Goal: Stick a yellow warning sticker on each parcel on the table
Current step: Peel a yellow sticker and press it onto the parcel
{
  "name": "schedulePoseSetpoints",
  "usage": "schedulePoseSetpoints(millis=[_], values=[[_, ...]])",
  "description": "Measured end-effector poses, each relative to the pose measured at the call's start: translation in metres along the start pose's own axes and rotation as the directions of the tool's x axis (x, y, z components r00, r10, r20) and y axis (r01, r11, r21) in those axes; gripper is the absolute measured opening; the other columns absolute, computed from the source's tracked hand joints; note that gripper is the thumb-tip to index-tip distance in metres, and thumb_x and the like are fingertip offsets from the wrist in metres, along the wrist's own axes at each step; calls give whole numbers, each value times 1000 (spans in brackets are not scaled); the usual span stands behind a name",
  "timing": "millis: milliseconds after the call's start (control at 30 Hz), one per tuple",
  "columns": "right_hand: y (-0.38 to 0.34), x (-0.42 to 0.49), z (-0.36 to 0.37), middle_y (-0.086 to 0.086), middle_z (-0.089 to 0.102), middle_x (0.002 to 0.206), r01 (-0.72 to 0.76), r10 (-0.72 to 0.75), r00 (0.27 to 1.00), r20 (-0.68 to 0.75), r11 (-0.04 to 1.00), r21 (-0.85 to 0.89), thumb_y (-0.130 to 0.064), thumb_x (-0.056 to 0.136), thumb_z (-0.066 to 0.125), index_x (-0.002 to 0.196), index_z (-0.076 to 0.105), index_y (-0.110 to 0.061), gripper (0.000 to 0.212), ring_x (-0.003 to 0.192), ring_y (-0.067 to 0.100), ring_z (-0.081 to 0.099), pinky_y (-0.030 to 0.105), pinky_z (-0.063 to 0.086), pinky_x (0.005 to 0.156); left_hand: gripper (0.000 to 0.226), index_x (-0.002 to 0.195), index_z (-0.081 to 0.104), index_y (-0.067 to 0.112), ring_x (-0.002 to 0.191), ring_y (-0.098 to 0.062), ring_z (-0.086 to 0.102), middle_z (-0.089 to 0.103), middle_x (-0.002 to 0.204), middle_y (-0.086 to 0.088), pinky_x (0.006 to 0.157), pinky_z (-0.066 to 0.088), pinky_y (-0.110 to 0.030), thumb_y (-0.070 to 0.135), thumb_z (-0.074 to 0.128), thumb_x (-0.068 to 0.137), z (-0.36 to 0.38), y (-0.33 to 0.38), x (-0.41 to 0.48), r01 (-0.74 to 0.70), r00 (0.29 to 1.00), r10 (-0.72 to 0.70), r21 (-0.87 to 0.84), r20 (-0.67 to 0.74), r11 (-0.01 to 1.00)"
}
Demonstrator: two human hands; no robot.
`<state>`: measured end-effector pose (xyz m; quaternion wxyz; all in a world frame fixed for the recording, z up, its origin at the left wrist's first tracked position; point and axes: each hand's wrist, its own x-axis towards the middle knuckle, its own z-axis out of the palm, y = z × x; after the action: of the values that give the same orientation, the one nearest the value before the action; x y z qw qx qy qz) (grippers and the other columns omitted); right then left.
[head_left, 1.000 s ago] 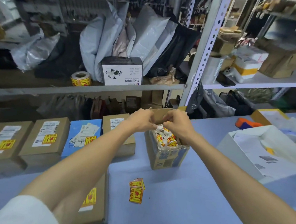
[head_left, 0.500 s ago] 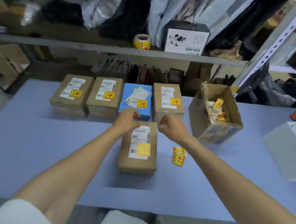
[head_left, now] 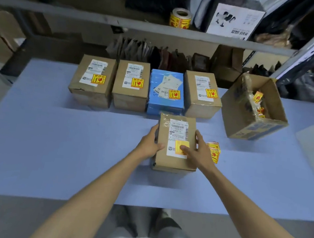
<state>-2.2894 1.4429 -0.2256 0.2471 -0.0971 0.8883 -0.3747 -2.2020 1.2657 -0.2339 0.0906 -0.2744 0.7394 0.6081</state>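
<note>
Parcel (head_left: 174, 162) of brown cardboard lies just in front of me on the blue table (head_left: 52, 146), near the row of four other parcels (head_left: 129, 96) at the back. My left hand (head_left: 149, 143) grips its left side: the thumb is hooked over the top edge and the fingers are together, curled round the side wall. My right hand (head_left: 200, 152) rests on the right edge, the thumb pressing flat on the yellow sticker (head_left: 183, 143), which sits on the white label. The other fingers lie straight and close together along the right side. Each parcel in the row carries one yellow sticker. Some loose stickers (head_left: 214, 151) lie just beside my right hand. An open carton (head_left: 256, 127) stands further right.
</note>
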Motion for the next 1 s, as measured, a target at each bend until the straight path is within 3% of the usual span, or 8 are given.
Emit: schedulePoseSetpoints(millis=[100,267,500,600,733,800,900,1000], values=[[-2,-9,5,3,50,141,-41,35,998,43,991,129,-19,74,82,148,31,-21,90,113,25,60,48,53,95,80,150,22,30,126,-24,50,50,142,-6,102,44,-37,5,63,86,-11,-7,-6,13,1000,-14,-10,-25,1000],[-39,-18,50,2,57,129,57,-93,977,191,981,186,-14,71,84,137,43,-19,77,103,25,64,38,57,85,77,146,29,30,120,-22,53,54,135,-4,92,45,-28,10,69,84,-62,-28,-44,72,982,-81,-57,-173,996],[-127,-33,155,-2,53,132,212,-283,878,386,953,218,-17,71,83,143,32,-18,88,114,22,59,44,51,96,77,144,35,32,120,-25,55,55,136,-8,90,48,-29,7,72,81,-175,-64,-115,178,880,-205,-104,-428,979],[-177,-37,198,-8,54,122,254,-341,823,454,936,244,-12,69,84,140,36,-20,86,110,16,58,38,51,96,77,145,34,33,117,-26,57,56,135,-9,96,49,-37,10,72,81,-232,-77,-128,225,824,-232,-78,-518,971],[-238,-30,256,-10,54,113,319,-386,778,495,923,218,-6,69,82,133,43,-17,76,111,19,58,40,50,95,75,146,32,30,117,-26,57,56,134,-9,91,50,-36,8,68,84,-306,-96,-127,250,778,-250,-81,-576,965],[-265,-23,285,-7,58,118,331,-392,782,485,920,210,-10,65,83,133,44,-19,78,114,21,58,44,50,95,75,148,30,27,120,-25,55,54,137,-7,92,49,-34,8,67,86,-347,-105,-118,236,784,-233,-71,-575,969],[-296,1,327,0,57,123,339,-388,826,410,922,189,-29,56,82,133,41,-31,87,118,21,52,46,50,95,75,149,30,27,122,-22,54,51,140,-2,92,47,-30,10,68,86,-405,-110,-94,200,819,-174,-12,-547,980],[-338,23,347,-1,52,121,316,-339,870,358,941,124,-19,68,82,131,37,-24,78,116,17,51,39,50,94,78,147,32,31,110,-18,60,58,134,-3,89,51,-32,12,71,83,-454,-104,-59,151,854,-120,20,-505,988]])
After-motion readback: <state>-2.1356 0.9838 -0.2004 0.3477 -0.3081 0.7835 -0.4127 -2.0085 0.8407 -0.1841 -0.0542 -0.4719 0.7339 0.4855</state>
